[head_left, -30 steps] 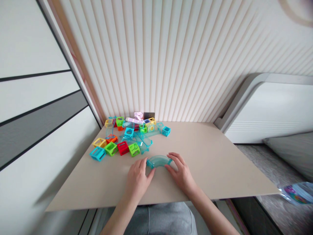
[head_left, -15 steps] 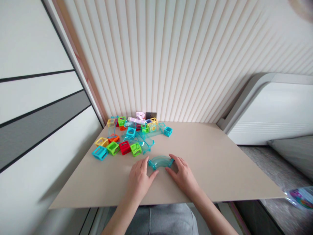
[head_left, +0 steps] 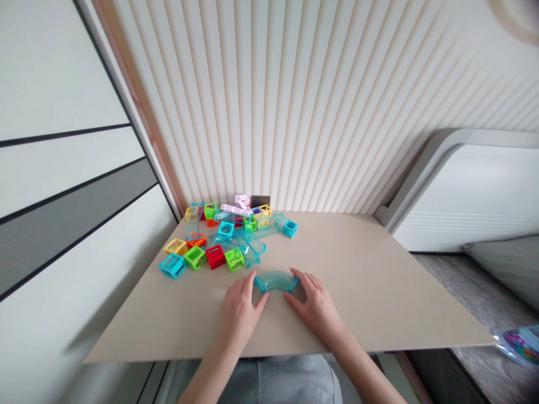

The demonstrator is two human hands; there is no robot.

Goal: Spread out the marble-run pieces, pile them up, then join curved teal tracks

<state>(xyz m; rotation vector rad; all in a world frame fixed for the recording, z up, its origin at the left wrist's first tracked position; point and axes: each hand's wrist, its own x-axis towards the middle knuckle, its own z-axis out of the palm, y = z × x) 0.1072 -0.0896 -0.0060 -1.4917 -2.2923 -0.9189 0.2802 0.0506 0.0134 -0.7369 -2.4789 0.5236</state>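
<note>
A curved, see-through teal track piece (head_left: 277, 280) is at the front middle of the tabletop, arching away from me. My left hand (head_left: 242, 302) has its left end between thumb and fingers. The right end is pinched the same way by my right hand (head_left: 314, 297). Whether the piece rests on the surface or is lifted slightly, I cannot tell. Closest to my left hand among the loose pieces is a green open-sided block (head_left: 234, 259). Beside it lie a red block (head_left: 215, 256) and another green block (head_left: 195, 257).
The beige table (head_left: 362, 280) carries a pile of teal track parts (head_left: 251, 247) and coloured blocks at back left. A blue block (head_left: 289, 228) sits at the pile's right edge, a dark flat object (head_left: 260, 201) behind. Pleated curtain (head_left: 269, 101) borders the back.
The curved track piece has been levelled: its left end, tilted toward me before, now lines up with the right end. Both hands keep their hold and have barely shifted.
</note>
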